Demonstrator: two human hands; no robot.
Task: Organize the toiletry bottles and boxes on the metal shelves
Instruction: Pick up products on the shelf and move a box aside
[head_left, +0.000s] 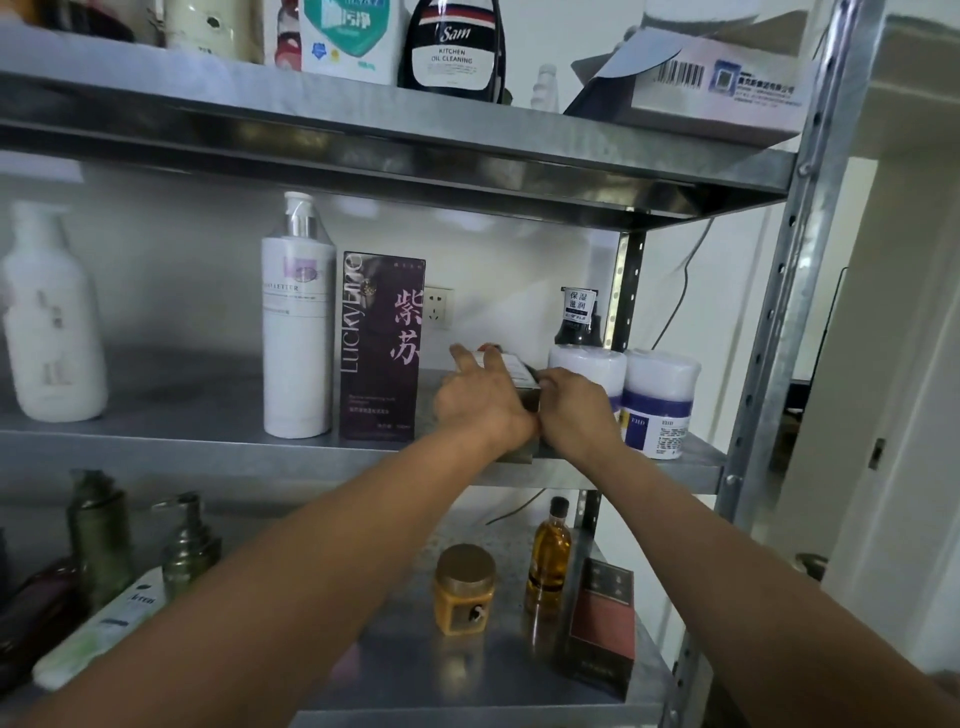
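Small box (521, 370) lying on middle shelf (208, 449), mostly hidden under hands, label unreadable. Left hand (480, 397) grips its top, right hand (576, 408) grips right edge. Purple box (382, 345) stands just left; white jars (657, 400) crowd right side, dark bottle (577, 319) behind.

Narrow gap on middle shelf (208, 452), purple box (382, 345) at its nine o'clock, white tubs (657, 400) at three, dark bottle (577, 317) at one, bare stretch farther toward nine.

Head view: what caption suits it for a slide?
Left hand and right hand hold a small box on the middle shelf beside a tall purple box.
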